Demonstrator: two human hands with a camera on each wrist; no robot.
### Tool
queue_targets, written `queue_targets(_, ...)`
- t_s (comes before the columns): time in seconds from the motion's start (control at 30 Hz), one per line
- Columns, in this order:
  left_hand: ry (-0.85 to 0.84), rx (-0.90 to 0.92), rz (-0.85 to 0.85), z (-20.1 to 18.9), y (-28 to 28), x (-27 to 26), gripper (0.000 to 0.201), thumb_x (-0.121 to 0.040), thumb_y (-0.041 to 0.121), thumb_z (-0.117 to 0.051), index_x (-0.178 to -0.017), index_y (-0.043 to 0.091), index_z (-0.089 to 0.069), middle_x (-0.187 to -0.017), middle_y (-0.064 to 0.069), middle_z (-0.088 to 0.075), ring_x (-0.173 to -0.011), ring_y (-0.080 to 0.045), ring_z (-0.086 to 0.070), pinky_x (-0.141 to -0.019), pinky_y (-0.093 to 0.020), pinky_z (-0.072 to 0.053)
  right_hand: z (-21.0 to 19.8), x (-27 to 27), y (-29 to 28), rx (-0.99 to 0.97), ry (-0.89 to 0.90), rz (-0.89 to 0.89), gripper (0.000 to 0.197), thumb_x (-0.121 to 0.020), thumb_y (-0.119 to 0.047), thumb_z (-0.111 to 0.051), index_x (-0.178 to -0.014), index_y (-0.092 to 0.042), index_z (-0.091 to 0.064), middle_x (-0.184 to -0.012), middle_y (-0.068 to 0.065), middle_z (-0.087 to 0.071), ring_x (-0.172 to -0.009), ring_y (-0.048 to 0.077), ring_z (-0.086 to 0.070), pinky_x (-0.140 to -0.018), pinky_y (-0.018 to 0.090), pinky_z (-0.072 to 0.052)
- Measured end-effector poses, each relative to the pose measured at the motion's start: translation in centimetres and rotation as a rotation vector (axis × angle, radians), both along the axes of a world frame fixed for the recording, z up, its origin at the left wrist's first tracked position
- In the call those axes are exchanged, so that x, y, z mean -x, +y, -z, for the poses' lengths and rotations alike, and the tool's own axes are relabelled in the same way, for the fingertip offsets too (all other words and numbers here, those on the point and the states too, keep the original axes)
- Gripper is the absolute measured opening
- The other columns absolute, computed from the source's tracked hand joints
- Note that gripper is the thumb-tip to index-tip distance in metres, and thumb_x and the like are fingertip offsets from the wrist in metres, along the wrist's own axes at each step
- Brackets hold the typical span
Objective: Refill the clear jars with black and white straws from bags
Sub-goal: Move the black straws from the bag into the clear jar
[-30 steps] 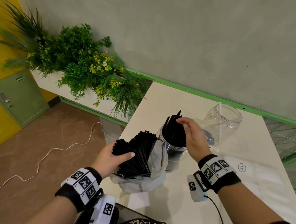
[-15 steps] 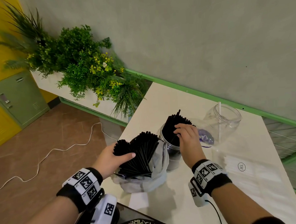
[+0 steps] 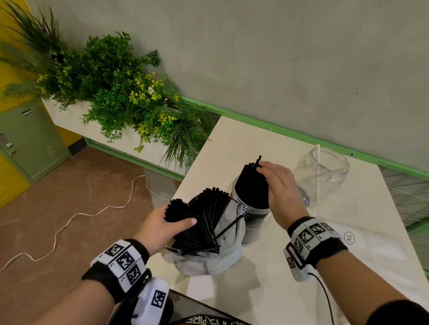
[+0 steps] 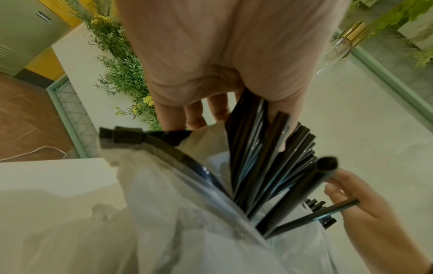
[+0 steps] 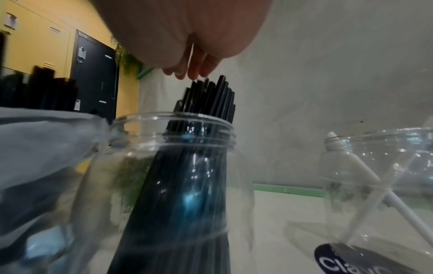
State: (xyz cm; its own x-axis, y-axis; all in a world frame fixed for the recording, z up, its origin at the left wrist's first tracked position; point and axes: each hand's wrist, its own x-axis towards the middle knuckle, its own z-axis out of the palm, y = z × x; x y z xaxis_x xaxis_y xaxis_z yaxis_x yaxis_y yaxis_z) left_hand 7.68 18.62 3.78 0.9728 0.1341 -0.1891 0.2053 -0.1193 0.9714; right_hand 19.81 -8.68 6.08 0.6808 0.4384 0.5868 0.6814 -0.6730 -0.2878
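A clear jar (image 3: 251, 215) packed with black straws (image 3: 252, 185) stands mid-table. My right hand (image 3: 266, 170) is over it, straight fingertips (image 5: 194, 71) touching the straw tops (image 5: 208, 96). My left hand (image 3: 179, 217) grips a bunch of black straws (image 3: 202, 225) standing in a translucent plastic bag (image 3: 213, 259) at the table's near left. In the left wrist view that hand (image 4: 222, 111) is curled round the bunch (image 4: 257, 148) above the bag (image 4: 175, 222). A second clear jar (image 3: 323, 174) to the right holds one white straw (image 3: 317, 174).
A flat white packet marked XL (image 3: 349, 237) lies on the white table (image 3: 276, 271) at the right. A planter of green plants (image 3: 120, 97) runs along the wall past the table's left edge. A white cable (image 3: 62, 225) lies on the floor.
My right hand pushed down on the straws in the jar, then rose a little to their tips. The left hand has kept its grip on the bunch in the bag.
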Motion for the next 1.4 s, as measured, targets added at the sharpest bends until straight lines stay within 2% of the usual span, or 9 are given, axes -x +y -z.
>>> queue_targets(0.2,-0.003,-0.012,0.016,-0.1,0.0,0.2,0.056,-0.052,0.053,-0.076,-0.097,0.022,-0.067,-0.093,-0.005,-0.073,-0.089,-0.017,-0.07,-0.09,-0.044,-0.053,-2.2,-3.2,2.0,0.167,0.274,0.148,0.051,-0.1,-0.032,-0.046,-0.144,-0.01,-0.036,-0.149,0.007,-0.038,-0.136,0.024,-0.033,-0.114,0.037,-0.025)
queue_targets(0.4,-0.011,0.003,0.013,-0.1,0.1,0.5,0.055,-0.052,0.052,-0.077,-0.096,0.021,-0.068,-0.094,-0.007,-0.073,-0.088,-0.019,-0.07,-0.09,-0.045,-0.053,-0.5,-3.3,2.4,0.095,0.209,0.13,0.031,-0.096,-0.025,-0.054,-0.122,-0.01,-0.061,-0.119,0.007,-0.063,-0.112,0.027,-0.056,-0.097,0.034,-0.044)
queue_targets(0.53,-0.005,0.008,0.015,-0.1,0.2,0.4,0.059,-0.052,0.052,-0.077,-0.098,0.016,-0.067,-0.094,-0.009,-0.072,-0.089,-0.021,-0.07,-0.09,-0.046,-0.053,-0.2,-3.8,1.9,0.299,0.218,0.228,0.054,-0.093,-0.053,-0.048,-0.138,-0.022,-0.045,-0.143,0.002,-0.046,-0.135,0.027,-0.037,-0.112,0.045,-0.03)
queue_targets(0.6,-0.009,0.006,0.022,0.0,0.3,0.4,0.058,-0.052,0.052,-0.077,-0.097,0.016,-0.067,-0.094,-0.009,-0.072,-0.088,-0.021,-0.07,-0.09,-0.046,-0.053,-0.6,-4.2,1.8,0.375,0.343,0.249,0.063,-0.091,-0.063,-0.042,-0.142,-0.028,-0.036,-0.145,0.0,-0.042,-0.132,0.026,-0.038,-0.107,0.046,-0.036)
queue_targets(0.77,0.0,0.014,0.013,-0.1,0.2,0.3,0.058,-0.051,0.051,-0.077,-0.097,0.018,-0.068,-0.094,-0.007,-0.073,-0.089,-0.02,-0.07,-0.091,-0.045,-0.053,-0.5,-4.1,2.5,0.337,0.245,0.246,0.054,-0.089,-0.059,-0.052,-0.116,-0.013,-0.057,-0.113,0.004,-0.056,-0.105,0.025,-0.048,-0.087,0.036,-0.043)
queue_targets(0.9,0.007,0.005,0.014,-0.1,0.4,0.4,0.048,-0.057,0.045,-0.08,-0.096,0.02,-0.068,-0.092,-0.005,-0.073,-0.088,-0.019,-0.07,-0.09,-0.045,-0.053,-0.8,-4.2,3.0,0.251,0.068,0.26,0.052,-0.083,-0.059,-0.059,-0.097,-0.009,-0.058,-0.097,0.005,-0.055,-0.092,0.026,-0.049,-0.078,0.038,-0.045)
queue_targets(1.03,0.018,-0.009,-0.006,0.0,0.5,0.3,0.041,-0.061,0.039,-0.079,-0.097,0.022,-0.068,-0.092,-0.003,-0.073,-0.089,-0.017,-0.07,-0.09,-0.042,-0.053,-1.4,-4.6,3.0,0.322,0.15,0.361,0.064,-0.079,-0.066,-0.059,-0.116,-0.014,-0.051,-0.114,0.006,-0.05,-0.104,0.028,-0.046,-0.085,0.041,-0.045)
queue_targets(1.17,0.025,-0.023,-0.011,0.1,0.6,0.3,0.046,-0.057,0.047,-0.081,-0.096,0.027,-0.068,-0.091,0.001,-0.073,-0.09,-0.015,-0.069,-0.088,-0.036,-0.053,-1.9,-5.2,2.9,0.354,0.294,0.205,0.061,-0.086,-0.057,-0.058,-0.136,-0.025,-0.043,-0.133,0.002,-0.045,-0.119,0.025,-0.044,-0.091,0.041,-0.046)
queue_targets(1.4,0.03,-0.048,-0.019,-0.3,0.3,0.2,0.027,-0.075,0.022,-0.08,-0.098,0.022,-0.066,-0.093,-0.003,-0.072,-0.091,-0.016,-0.068,-0.087,-0.034,-0.053,-2.3,-5.9,3.1,0.321,0.258,0.177,0.04,-0.092,-0.052,-0.051,-0.11,-0.019,-0.063,-0.103,0.0,-0.058,-0.098,0.021,-0.054,-0.076,0.032,-0.044)
